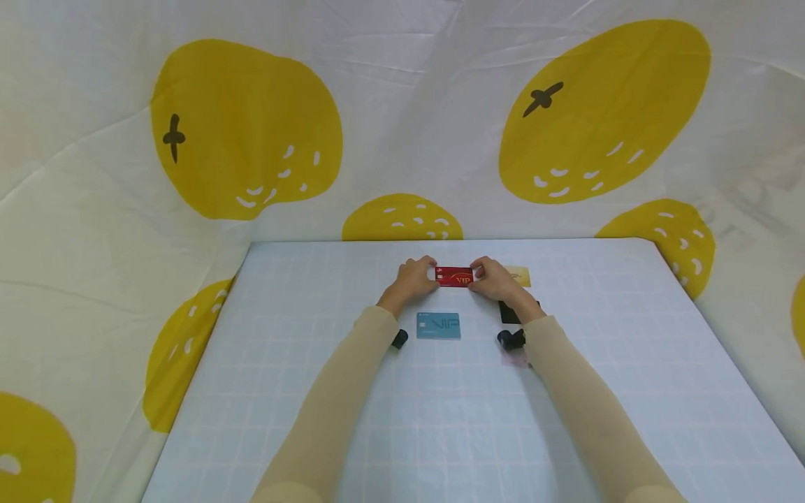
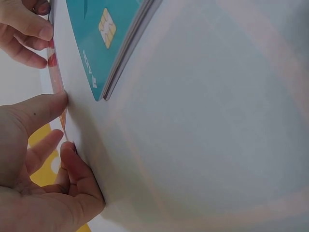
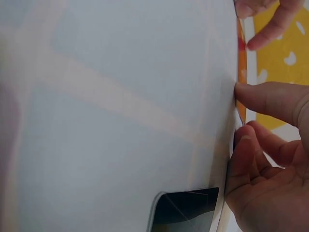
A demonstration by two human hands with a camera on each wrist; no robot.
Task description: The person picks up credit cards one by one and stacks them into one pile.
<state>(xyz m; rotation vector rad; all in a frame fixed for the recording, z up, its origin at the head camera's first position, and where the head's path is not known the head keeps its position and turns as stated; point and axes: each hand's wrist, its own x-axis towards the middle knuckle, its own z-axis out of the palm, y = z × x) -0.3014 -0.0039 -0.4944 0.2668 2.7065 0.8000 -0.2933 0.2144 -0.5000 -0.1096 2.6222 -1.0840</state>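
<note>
A red VIP card (image 1: pixel 453 276) lies near the far side of the table. My left hand (image 1: pixel 415 277) holds its left end, thumb at the near corner and fingers at the far one. At the right end, my right hand (image 1: pixel 493 279) grips the card the same way. Both wrist views show the card nearly edge-on, with the left hand (image 2: pixel 43 164) and the right hand (image 3: pixel 270 150) at its ends. Closer to me sits a blue VIP card (image 1: pixel 438 325); the left wrist view shows layered edges under this teal card (image 2: pixel 104 38), like a stack.
Partly behind my right hand is a gold card (image 1: pixel 518 275). A black card (image 1: pixel 509 314) lies under the right wrist, and a pinkish card (image 1: pixel 514 359) shows below it. The pale checked table (image 1: pixel 440 433) meets a fruit-print cloth (image 1: pixel 402 126) at its back edge.
</note>
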